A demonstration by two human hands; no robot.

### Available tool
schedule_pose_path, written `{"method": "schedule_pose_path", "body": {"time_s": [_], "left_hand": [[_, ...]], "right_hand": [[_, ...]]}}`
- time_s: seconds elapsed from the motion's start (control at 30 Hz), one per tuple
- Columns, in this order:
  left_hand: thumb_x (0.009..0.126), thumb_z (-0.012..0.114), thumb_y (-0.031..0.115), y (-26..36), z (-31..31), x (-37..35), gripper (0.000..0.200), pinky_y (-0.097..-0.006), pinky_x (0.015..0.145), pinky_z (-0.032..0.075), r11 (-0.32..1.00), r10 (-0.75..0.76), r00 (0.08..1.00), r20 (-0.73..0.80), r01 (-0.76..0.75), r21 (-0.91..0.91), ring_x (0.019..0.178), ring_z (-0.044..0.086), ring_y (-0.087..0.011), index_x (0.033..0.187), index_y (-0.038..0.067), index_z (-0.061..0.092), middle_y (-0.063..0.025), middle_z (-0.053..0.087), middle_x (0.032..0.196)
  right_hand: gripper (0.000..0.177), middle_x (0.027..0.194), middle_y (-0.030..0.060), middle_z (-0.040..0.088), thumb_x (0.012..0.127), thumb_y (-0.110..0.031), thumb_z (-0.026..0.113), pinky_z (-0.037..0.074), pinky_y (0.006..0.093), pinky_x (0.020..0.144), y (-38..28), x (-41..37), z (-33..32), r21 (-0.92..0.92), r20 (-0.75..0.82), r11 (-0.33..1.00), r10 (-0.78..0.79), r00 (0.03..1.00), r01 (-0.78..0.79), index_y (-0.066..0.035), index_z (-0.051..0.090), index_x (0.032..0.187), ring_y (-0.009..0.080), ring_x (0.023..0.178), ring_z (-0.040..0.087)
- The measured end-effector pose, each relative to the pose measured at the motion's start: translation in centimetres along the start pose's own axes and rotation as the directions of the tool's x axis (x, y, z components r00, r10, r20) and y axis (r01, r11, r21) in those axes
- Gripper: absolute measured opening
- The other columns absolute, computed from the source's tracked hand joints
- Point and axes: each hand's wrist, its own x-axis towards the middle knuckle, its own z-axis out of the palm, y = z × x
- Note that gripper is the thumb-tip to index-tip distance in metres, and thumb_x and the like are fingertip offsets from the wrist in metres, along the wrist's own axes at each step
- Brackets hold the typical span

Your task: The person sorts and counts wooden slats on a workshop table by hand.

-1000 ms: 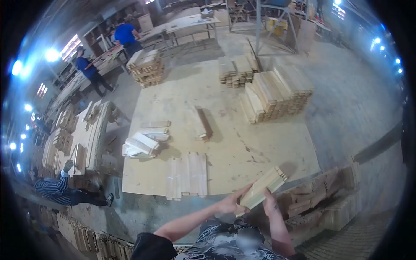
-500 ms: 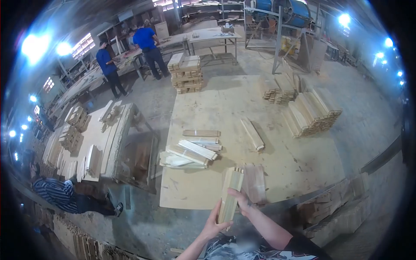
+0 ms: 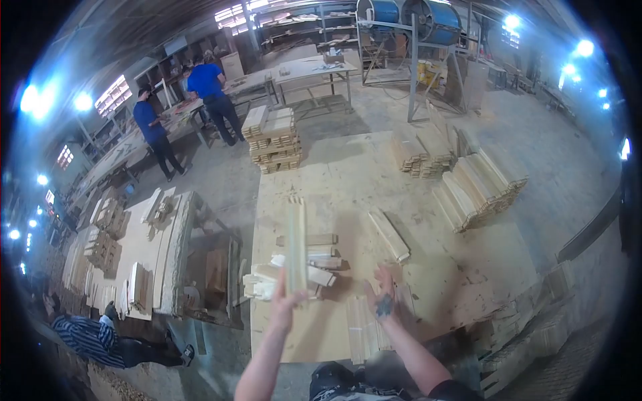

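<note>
My left hand (image 3: 287,299) is closed around the lower end of a bundle of wooden strips (image 3: 296,234). The bundle points away from me, above a loose heap of pale wooden strips (image 3: 264,281) on the large board-topped table (image 3: 321,194). My right hand (image 3: 382,293) is open, fingers apart, holding nothing. Below it, at the table's near edge, lie flat wooden boards (image 3: 364,329). A separate wooden bundle (image 3: 388,235) rests farther off, beyond my right hand.
Stacked strips (image 3: 274,140) stand at the table's far left corner, and more stacks (image 3: 481,187) line the right side. A side table (image 3: 144,247) with wood is on the left. A person in a striped shirt (image 3: 83,339) is nearby; people in blue (image 3: 206,81) work behind.
My left hand has carried the bundle forward and left, over the heap. My right hand has let go of it and opened. The camera view has shifted.
</note>
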Motion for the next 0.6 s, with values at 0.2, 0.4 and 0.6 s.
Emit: {"method": "schedule_pose_path", "body": {"time_s": [0.2,0.4,0.6], "left_hand": [[0.078,0.067,0.007,7.8,-0.5,18.3,0.089,-0.0353,0.100,0.046,0.987,0.135,0.991,-0.012,-0.134,0.088,0.120,0.059,-0.0213,0.160,0.007,0.034,-0.0136,0.057,0.144],[0.082,0.075,0.013,11.1,0.7,39.4,0.086,-0.0306,0.096,0.046,0.934,0.296,0.954,-0.044,-0.279,0.223,0.114,0.060,-0.0186,0.159,0.007,0.037,-0.0120,0.062,0.136],[0.078,0.073,0.017,14.3,2.0,57.9,0.091,-0.0280,0.054,0.046,0.776,0.535,0.836,-0.122,-0.428,0.464,0.057,0.058,-0.0131,0.160,0.009,0.033,-0.0053,0.065,0.074]], "right_hand": [[0.058,0.142,0.0221,0.050,0.088,-0.027,0.070,0.034,0.0554,0.114,7.1,-3.1,-2.3,-0.622,0.047,0.753,-0.236,0.971,0.213,-0.004,0.053,0.138,0.0412,0.133,0.046],[0.055,0.147,0.0183,0.048,0.089,-0.030,0.069,0.031,0.0538,0.119,5.8,-2.7,-1.7,-0.722,0.067,0.676,-0.140,0.988,0.145,-0.010,0.055,0.139,0.0387,0.140,0.042],[0.055,0.146,0.0155,0.049,0.080,-0.028,0.077,0.034,0.0564,0.116,7.1,-2.5,-1.3,-0.748,0.051,0.658,-0.072,0.996,0.085,-0.013,0.058,0.130,0.0376,0.137,0.046]]}}
